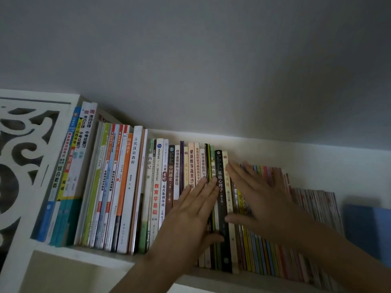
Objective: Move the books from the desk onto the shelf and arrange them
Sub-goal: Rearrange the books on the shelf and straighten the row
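Broadly, a grey wall (pixel 211 60) is seen above and behind both hands, and below it a white shelf (pixel 88 253) runs under them, with a white carved side panel (pixel 27 157) far to the left of the left hand. One long row of books (pixel 118 187) is stood upright on the shelf, spines facing out; the tallest are grouped well to the left of the left hand, and the height drops toward the hands. The books cannot be counted exactly, since many thin spines are blurred, but well over thirty are shown. To the right of the right hand, a block of thin, brightly coloured booklets (pixel 313 204) is packed, and beyond it one blue object (pixel 368 227) is seen, too blurred to be identified.

Two hands are counted. The left hand (pixel 190 214) is laid flat against the spines with its fingers straight and together, its thumb spread low toward a black-spined book (pixel 221 191). The right hand (pixel 260 197) is likewise held flat and unclenched, fingers straight and pointing up and to the left over the booklet spines, its thumb stretched toward the same black-spined book. Nothing is gripped by either hand. That black-spined book is stood between the two hands, just beside both.
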`<state>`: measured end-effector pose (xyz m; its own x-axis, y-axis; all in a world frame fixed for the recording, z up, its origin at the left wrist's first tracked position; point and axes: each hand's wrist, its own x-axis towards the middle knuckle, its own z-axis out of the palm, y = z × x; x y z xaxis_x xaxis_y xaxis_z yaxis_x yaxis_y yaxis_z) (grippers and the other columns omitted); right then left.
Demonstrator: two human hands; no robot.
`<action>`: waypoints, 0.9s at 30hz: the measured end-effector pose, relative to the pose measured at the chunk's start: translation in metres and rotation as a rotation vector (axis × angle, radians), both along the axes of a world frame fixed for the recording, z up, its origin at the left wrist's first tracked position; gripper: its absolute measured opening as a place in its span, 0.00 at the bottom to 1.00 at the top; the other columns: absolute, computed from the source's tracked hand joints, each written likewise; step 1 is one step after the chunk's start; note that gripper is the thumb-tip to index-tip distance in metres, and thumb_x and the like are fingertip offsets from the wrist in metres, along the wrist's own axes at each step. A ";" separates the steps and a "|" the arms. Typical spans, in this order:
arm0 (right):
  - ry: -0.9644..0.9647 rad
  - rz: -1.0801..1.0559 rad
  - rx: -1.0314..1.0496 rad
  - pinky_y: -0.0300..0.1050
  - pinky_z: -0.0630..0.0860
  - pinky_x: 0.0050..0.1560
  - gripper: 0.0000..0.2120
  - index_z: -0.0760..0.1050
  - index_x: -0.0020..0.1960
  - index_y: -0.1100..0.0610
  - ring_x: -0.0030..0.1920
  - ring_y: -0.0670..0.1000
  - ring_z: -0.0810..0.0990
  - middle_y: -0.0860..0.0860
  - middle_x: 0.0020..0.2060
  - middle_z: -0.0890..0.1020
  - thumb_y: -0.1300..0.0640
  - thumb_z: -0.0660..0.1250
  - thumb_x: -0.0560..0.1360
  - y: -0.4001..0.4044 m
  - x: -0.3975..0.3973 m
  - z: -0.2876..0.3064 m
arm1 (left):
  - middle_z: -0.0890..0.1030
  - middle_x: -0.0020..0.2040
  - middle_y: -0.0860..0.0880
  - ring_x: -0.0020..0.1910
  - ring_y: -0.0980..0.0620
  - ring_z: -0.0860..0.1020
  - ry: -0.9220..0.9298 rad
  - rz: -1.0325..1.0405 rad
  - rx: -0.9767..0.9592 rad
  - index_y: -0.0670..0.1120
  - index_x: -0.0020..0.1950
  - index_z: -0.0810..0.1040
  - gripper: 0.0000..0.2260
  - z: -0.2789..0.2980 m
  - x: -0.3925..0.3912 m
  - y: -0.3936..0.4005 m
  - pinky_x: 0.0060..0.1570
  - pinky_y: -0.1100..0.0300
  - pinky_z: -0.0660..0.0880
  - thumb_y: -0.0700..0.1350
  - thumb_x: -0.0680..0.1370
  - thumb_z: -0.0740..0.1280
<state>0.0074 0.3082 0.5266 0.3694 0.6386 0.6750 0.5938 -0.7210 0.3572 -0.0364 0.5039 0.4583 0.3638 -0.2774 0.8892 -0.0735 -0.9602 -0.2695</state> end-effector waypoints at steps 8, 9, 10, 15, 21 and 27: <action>-0.043 0.033 -0.002 0.66 0.28 0.70 0.63 0.25 0.75 0.44 0.74 0.43 0.27 0.39 0.73 0.25 0.19 0.60 0.58 0.008 0.000 0.019 | 0.31 0.76 0.59 0.73 0.62 0.28 0.086 -0.138 -0.120 0.53 0.78 0.36 0.47 -0.006 -0.004 -0.002 0.72 0.58 0.31 0.65 0.73 0.65; -0.018 0.057 0.017 0.65 0.29 0.71 0.65 0.27 0.76 0.44 0.74 0.43 0.29 0.39 0.74 0.28 0.20 0.64 0.58 0.012 -0.001 0.028 | 0.29 0.75 0.60 0.72 0.62 0.26 0.095 -0.139 -0.112 0.54 0.77 0.34 0.48 -0.006 -0.006 -0.001 0.70 0.58 0.29 0.66 0.73 0.65; 0.004 0.097 0.048 0.65 0.30 0.72 0.64 0.31 0.78 0.45 0.76 0.43 0.33 0.40 0.76 0.32 0.23 0.68 0.59 0.017 -0.001 0.037 | 0.30 0.75 0.60 0.72 0.62 0.26 0.076 -0.130 -0.098 0.54 0.78 0.35 0.49 -0.006 -0.006 0.000 0.71 0.58 0.30 0.67 0.72 0.66; 0.181 0.321 0.177 0.64 0.62 0.73 0.54 0.52 0.79 0.49 0.72 0.50 0.67 0.48 0.75 0.66 0.40 0.79 0.62 0.039 0.000 0.069 | 0.29 0.75 0.62 0.72 0.64 0.26 0.090 -0.153 -0.119 0.55 0.78 0.34 0.48 -0.005 -0.009 0.003 0.69 0.61 0.28 0.66 0.73 0.66; 0.218 0.411 0.156 0.51 0.72 0.65 0.42 0.64 0.75 0.51 0.63 0.48 0.72 0.49 0.64 0.74 0.49 0.79 0.66 0.041 0.005 0.069 | 0.41 0.79 0.58 0.78 0.56 0.42 -0.001 -0.137 -0.194 0.53 0.80 0.43 0.43 0.001 -0.013 0.000 0.71 0.60 0.37 0.65 0.75 0.64; 0.290 0.441 0.191 0.45 0.71 0.63 0.39 0.67 0.73 0.51 0.61 0.47 0.72 0.48 0.60 0.72 0.52 0.80 0.65 0.044 0.010 0.072 | 0.55 0.80 0.52 0.77 0.50 0.50 -0.157 -0.138 -0.328 0.48 0.79 0.57 0.32 0.063 -0.015 -0.002 0.73 0.55 0.46 0.59 0.79 0.61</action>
<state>0.0176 0.3520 0.5985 0.2827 0.6512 0.7043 0.9084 -0.4176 0.0215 -0.0510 0.5017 0.5212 0.1950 -0.0057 0.9808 -0.1908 -0.9811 0.0322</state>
